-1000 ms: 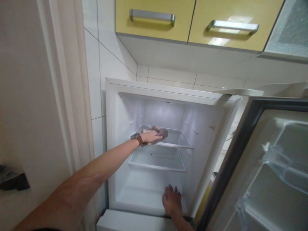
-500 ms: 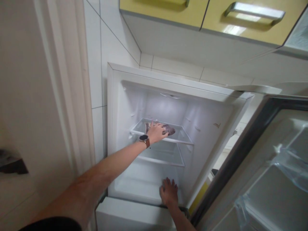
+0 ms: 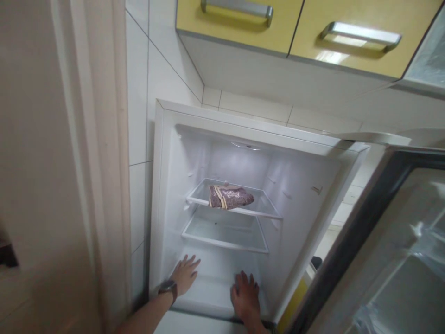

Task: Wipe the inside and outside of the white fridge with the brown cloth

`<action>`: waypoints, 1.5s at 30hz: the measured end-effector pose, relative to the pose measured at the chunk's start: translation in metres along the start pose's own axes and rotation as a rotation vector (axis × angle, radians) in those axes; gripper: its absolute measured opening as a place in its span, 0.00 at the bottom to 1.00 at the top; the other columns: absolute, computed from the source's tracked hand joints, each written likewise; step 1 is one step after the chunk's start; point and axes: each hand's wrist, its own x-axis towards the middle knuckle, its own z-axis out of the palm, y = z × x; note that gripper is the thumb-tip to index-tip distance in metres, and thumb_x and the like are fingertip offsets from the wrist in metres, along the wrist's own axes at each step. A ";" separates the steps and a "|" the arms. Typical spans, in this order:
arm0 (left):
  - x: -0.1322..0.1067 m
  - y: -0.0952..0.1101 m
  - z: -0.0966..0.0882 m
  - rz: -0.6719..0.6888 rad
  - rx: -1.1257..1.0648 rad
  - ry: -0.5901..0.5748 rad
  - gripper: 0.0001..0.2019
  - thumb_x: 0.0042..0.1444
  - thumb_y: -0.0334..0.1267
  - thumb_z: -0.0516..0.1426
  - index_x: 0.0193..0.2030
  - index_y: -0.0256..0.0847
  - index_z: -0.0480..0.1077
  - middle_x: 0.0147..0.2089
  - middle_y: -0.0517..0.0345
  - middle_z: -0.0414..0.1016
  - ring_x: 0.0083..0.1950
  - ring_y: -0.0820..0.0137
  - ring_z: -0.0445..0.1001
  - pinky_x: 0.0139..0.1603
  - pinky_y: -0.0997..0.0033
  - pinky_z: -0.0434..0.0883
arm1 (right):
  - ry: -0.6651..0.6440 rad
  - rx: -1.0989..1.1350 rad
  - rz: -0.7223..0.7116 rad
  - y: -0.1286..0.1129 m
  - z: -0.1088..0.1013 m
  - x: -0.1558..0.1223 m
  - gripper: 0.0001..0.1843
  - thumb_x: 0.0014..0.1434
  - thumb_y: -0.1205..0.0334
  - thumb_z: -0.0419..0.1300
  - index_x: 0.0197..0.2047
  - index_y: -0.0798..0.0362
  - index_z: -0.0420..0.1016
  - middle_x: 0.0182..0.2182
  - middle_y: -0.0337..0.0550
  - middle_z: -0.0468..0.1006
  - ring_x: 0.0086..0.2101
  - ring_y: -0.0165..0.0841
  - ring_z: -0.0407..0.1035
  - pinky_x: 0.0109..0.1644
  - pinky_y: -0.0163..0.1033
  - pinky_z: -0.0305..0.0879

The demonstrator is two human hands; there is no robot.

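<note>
My left hand (image 3: pixel 186 276), with a watch (image 3: pixel 168 290) on its wrist, is inside the open fridge (image 3: pixel 158 185) near the lower left. Its fingers are spread and hold nothing. Lower down to the right, my right hand (image 3: pixel 246 297) reaches over the fridge floor (image 3: pixel 212 287), fingers apart and nothing in them; whether it touches the floor I cannot tell. A brown-purple patterned item with pale bands, like a cloth or mitt (image 3: pixel 231 197), lies on the upper glass shelf (image 3: pixel 267 208), its front edge over the rim. Neither hand touches it.
The fridge door (image 3: pixel 392 260), with clear plastic bins, stands open on the right. Below the upper shelf is a second glass shelf (image 3: pixel 225 234). Yellow cabinets (image 3: pixel 239 23) with metal handles hang above. A pale door frame (image 3: pixel 104 162) and tiled wall (image 3: pixel 137 116) border the left.
My left hand has let go of the patterned item on the upper shelf and drawn back down toward the fridge floor. My right hand stays low in the fridge. The view has tipped slightly up.
</note>
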 end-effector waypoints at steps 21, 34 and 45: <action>0.007 -0.014 0.035 0.015 0.083 -0.035 0.30 0.64 0.43 0.48 0.74 0.49 0.61 0.78 0.59 0.53 0.79 0.53 0.46 0.77 0.47 0.46 | 0.404 0.292 -0.860 -0.146 -0.225 0.032 0.09 0.63 0.63 0.56 0.42 0.52 0.77 0.45 0.50 0.77 0.51 0.42 0.68 0.55 0.46 0.61; 0.001 -0.010 0.023 -0.018 0.016 -0.044 0.31 0.62 0.44 0.49 0.73 0.56 0.62 0.78 0.67 0.53 0.80 0.59 0.44 0.78 0.51 0.45 | -0.058 0.309 -0.467 -0.117 -0.329 0.229 0.51 0.39 0.31 0.74 0.62 0.50 0.76 0.70 0.51 0.61 0.67 0.57 0.57 0.69 0.73 0.39; 0.000 -0.009 0.022 -0.013 0.025 -0.039 0.31 0.62 0.44 0.50 0.73 0.54 0.62 0.78 0.65 0.53 0.80 0.58 0.44 0.78 0.51 0.45 | -0.001 0.291 -0.613 -0.116 -0.345 0.195 0.31 0.59 0.45 0.67 0.63 0.45 0.76 0.60 0.42 0.77 0.59 0.43 0.70 0.67 0.49 0.60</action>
